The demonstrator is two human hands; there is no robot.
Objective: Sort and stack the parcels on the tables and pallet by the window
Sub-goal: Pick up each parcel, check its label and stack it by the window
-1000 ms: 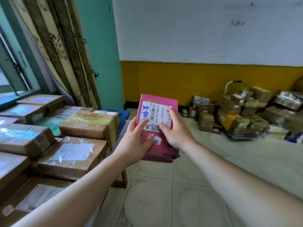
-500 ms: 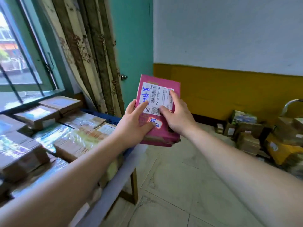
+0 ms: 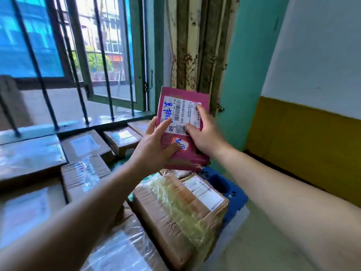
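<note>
Our left hand and right hand grip the pink parcel between them, thumbs laid across its front and fingers curled behind its edges, holding it upright in the air above the parcels by the barred window. Below it we see the largest things first: a spread of flat cardboard parcels wrapped in clear tape, lying side by side up to the sill. Nearer us sits a bulky brown box with yellowish tape, resting partly on a blue pallet. Behind the pink parcel hangs a patterned curtain. On the parcel itself a white shipping label carries a barcode, blue handwriting and the number 68.
</note>
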